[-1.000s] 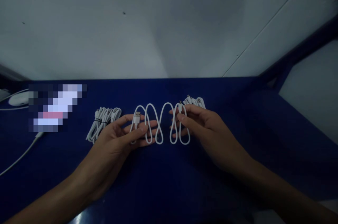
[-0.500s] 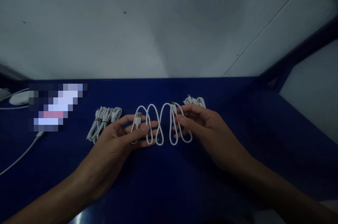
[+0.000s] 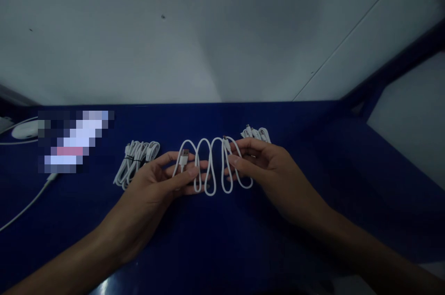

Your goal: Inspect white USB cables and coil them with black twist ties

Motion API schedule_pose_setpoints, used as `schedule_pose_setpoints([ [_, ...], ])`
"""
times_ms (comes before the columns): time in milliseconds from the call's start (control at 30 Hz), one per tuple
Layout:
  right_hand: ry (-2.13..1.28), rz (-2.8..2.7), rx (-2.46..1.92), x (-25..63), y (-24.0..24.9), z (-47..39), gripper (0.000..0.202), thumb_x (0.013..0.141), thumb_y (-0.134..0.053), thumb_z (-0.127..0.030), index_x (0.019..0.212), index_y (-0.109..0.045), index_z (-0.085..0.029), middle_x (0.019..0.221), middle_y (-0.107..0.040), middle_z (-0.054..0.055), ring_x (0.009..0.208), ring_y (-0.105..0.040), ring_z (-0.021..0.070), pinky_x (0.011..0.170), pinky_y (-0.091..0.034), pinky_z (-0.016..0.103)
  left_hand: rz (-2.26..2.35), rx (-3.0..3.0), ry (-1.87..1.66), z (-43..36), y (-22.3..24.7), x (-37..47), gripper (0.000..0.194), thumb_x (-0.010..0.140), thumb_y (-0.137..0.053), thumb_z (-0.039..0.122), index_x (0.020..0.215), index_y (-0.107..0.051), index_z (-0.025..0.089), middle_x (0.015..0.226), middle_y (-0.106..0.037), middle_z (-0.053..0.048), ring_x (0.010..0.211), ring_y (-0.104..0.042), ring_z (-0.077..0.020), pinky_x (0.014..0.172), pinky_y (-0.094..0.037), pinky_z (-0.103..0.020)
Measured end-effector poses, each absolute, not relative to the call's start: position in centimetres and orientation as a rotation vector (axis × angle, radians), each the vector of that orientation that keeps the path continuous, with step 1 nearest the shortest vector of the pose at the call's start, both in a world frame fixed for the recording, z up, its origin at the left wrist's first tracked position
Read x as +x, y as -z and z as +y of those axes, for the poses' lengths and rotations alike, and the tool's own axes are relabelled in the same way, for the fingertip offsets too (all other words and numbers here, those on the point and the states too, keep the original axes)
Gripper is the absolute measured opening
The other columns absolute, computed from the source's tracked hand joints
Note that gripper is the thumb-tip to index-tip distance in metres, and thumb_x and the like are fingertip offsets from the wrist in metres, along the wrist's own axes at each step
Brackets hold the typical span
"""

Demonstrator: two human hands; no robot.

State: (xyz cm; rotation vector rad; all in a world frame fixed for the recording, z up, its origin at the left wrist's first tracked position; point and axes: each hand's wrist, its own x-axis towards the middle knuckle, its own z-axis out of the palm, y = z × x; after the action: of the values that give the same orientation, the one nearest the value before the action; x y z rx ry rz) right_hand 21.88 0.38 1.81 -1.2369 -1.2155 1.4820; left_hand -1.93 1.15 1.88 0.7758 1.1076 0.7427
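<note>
A white USB cable (image 3: 210,165) hangs in several wavy loops between my two hands. My left hand (image 3: 170,174) pinches its left loops between thumb and fingers, with the USB plug (image 3: 184,160) pointing up beside the fingers. On the other side, my right hand (image 3: 259,158) grips the right loops, and the small connector (image 3: 226,143) at that end sticks up past my thumb. Just beyond my left hand lies a group of white cables (image 3: 139,158) bundled with black ties. Another set of coiled white cables (image 3: 255,133) sits behind my right hand, partly covered by it.
A blurred-out lit device (image 3: 76,140) rests at the left on the blue table (image 3: 208,248), with a white cord (image 3: 31,211) running from it. Further left is a white rounded object (image 3: 24,129). A pale wall (image 3: 194,45) rises behind the table.
The loops between my hands have drawn slightly closer together as the right hand shifted a little to the left. Both hands keep hold of the cable.
</note>
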Motion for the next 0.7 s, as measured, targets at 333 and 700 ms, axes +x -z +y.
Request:
schedule_pose_setpoints([
  [333,-1.461,-1.279,-1.206,21.86,-1.77,0.43,0.016,0.103,-0.077,-0.027,0.117,-0.084,-0.028,0.12,-0.084,0.004,0.106,-0.08,0.0222,0.1,-0.063,0.042,1.007,0.76,-0.748,0.96,-1.97,-1.76,0.025,0.103,-0.083,0.036,0.126,-0.083,0.026,0.133,-0.083,-0.008,0.12,-0.078,-0.0256,0.109,-0.063,-0.036],
  [700,-1.44,-1.218,-1.293,21.97,-2.0,0.43,0.031,0.102,-0.081,-0.033,0.13,-0.073,-0.024,0.109,-0.085,0.005,0.102,-0.083,0.0237,0.093,-0.064,0.042,1.051,0.702,-0.822,1.1,-1.55,-1.83,0.017,0.096,-0.09,0.027,0.112,-0.086,0.024,0.127,-0.085,-0.008,0.115,-0.08,-0.0223,0.102,-0.066,-0.029],
])
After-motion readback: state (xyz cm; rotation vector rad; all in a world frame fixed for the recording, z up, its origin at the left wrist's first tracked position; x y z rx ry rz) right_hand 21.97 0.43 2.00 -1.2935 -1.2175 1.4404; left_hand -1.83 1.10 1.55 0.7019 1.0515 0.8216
